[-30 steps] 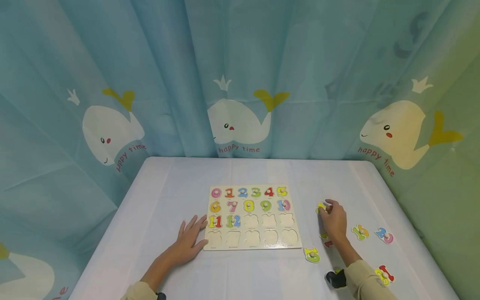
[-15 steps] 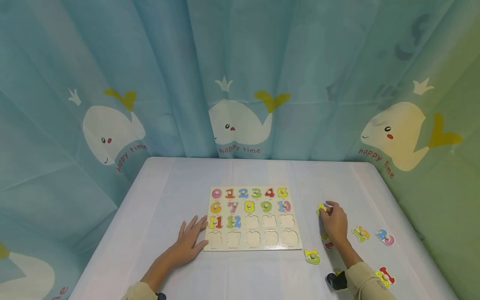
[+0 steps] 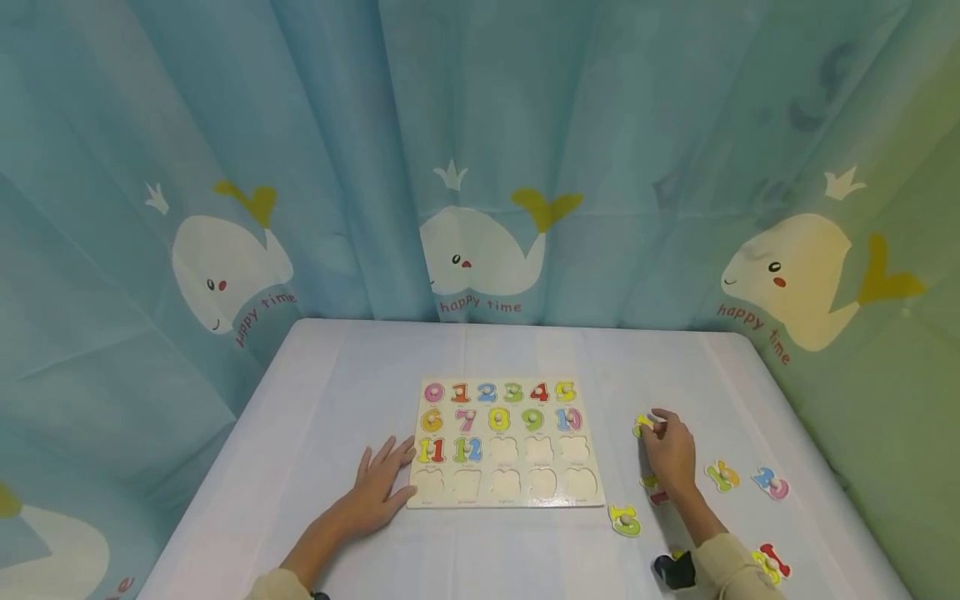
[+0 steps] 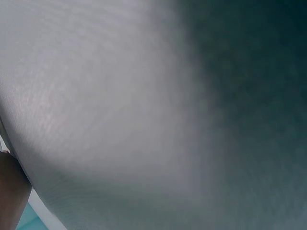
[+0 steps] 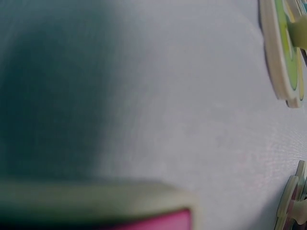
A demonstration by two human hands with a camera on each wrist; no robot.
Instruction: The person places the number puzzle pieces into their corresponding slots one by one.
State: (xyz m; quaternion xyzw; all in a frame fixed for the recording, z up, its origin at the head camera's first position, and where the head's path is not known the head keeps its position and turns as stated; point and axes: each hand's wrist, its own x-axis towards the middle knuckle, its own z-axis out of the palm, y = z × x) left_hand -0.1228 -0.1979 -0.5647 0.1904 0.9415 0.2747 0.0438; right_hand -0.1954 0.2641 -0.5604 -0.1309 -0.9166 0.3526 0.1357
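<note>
We see a small yellow number piece pinched in the grip of the right hand, held at the fingertips just above the tabletop, at about three o'clock from the puzzle board and clear of its edge. The piece is flat with a pale rim, and most of it is covered by the fingers, so we cannot read its number. The board is a pale wooden tray: coloured numbers 0 to 12 fill its top two rows and the start of the third, while the other recesses lie bare. At the board's eight o'clock corner our left hand lies flat with its grip spread, fingertips touching the board's edge. Loose pieces lie around the right hand: a yellow-green one at six o'clock from it, a red and yellow one partly hidden under the wrist, a yellow and green one and a blue and pink one at four o'clock, and a red and yellow one by the sleeve. The left wrist view shows only blurred cloth; the right wrist view shows blurred piece edges. A whale-printed curtain hangs behind.
</note>
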